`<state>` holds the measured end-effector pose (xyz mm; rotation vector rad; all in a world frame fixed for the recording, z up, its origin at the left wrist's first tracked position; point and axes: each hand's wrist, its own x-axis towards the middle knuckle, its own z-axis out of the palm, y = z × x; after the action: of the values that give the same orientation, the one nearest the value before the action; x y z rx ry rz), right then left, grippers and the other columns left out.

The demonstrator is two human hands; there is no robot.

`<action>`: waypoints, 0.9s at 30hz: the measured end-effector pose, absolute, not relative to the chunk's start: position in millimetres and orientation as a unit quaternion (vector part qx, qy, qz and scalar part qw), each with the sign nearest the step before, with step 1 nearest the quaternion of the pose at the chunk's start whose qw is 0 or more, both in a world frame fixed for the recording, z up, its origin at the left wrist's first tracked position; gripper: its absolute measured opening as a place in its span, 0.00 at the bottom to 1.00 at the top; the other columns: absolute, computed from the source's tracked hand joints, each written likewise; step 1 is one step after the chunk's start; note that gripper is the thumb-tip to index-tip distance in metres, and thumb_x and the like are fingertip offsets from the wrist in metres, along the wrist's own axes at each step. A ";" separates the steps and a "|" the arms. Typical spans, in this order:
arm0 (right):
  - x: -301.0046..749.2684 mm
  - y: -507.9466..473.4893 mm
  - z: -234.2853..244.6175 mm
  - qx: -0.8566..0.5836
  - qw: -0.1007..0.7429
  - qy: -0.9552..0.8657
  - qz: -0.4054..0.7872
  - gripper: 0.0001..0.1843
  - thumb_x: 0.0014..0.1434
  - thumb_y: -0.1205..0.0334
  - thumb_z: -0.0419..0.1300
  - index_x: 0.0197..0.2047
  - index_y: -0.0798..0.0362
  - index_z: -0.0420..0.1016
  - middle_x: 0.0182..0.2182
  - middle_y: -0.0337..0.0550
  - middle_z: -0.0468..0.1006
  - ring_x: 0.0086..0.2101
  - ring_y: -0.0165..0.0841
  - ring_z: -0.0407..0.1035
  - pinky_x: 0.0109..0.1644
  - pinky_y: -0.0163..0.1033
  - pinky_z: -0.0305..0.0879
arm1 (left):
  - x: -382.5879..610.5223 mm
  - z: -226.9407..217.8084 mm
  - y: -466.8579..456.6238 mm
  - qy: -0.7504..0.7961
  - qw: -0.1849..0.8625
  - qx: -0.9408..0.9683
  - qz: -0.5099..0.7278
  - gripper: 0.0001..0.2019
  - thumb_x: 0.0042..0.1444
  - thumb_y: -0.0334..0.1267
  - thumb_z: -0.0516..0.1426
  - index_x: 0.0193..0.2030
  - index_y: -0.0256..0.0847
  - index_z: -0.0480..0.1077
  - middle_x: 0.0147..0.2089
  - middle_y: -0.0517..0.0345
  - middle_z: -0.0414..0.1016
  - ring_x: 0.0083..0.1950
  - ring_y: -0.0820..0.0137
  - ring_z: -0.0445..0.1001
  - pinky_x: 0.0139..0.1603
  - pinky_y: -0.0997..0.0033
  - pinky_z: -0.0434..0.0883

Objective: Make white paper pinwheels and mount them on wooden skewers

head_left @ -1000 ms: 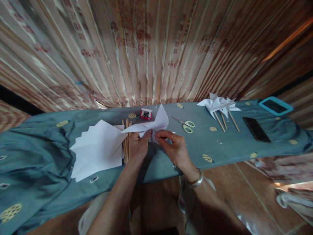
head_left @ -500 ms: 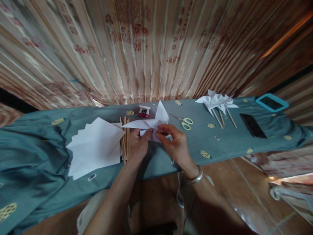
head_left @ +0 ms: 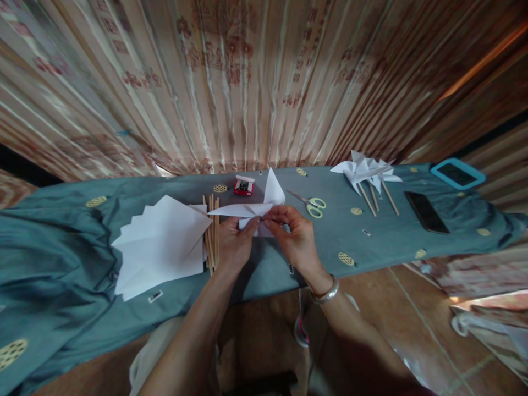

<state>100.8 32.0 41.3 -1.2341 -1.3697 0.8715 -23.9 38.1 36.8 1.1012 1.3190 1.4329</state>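
A white paper pinwheel (head_left: pixel 274 190) is between my hands above the middle of the table, its pointed blades sticking up and out to the left. My left hand (head_left: pixel 236 242) is closed on its lower left side, thumb near the centre. The fingers of my right hand (head_left: pixel 296 234) pinch together at the pinwheel's centre; whatever small thing they hold there is too small to make out. Just beyond the paper stands a small open red box (head_left: pixel 243 186) with dark bits inside. Scissors (head_left: pixel 312 206) with pale green handles lie to the right of the pinwheel.
White paper sheets (head_left: pixel 160 247) lie fanned out on the left, beside several wooden sticks (head_left: pixel 211 236). Finished-looking pinwheels on sticks (head_left: pixel 363 170) rest at the right, near a black phone (head_left: pixel 426 212) and a blue-framed tablet (head_left: pixel 457 173). A patterned curtain (head_left: pixel 247 82) hangs behind the green cloth-covered table (head_left: pixel 383 236).
My right fingertips have moved slightly and draw in closer to my left thumb at the pinwheel's centre. The things on the table lie as before.
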 end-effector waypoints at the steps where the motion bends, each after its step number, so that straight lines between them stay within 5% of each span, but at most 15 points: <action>1: 101.0 32.3 41.4 -0.513 0.524 -0.571 0.369 0.08 0.52 0.63 0.64 0.38 0.50 0.73 0.31 0.38 0.81 0.33 0.31 0.74 0.41 0.37 0.68 | -24.0 36.5 38.2 0.526 0.439 0.442 0.579 0.08 0.44 0.37 0.62 0.32 0.36 0.78 0.33 0.54 0.82 0.36 0.65 0.78 0.41 0.67 0.73; 27: 105.8 32.5 39.8 -0.501 0.516 -0.602 0.348 0.04 0.53 0.65 0.63 0.34 0.50 0.76 0.31 0.38 0.80 0.33 0.31 0.73 0.41 0.37 0.68 | -26.8 31.3 37.7 0.520 0.451 0.450 0.569 0.08 0.44 0.39 0.63 0.30 0.37 0.78 0.29 0.57 0.79 0.31 0.66 0.75 0.34 0.69 0.71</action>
<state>105.8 32.5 39.8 -1.2038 -1.4450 0.8351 -26.8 37.7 31.3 1.1122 1.2843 1.4072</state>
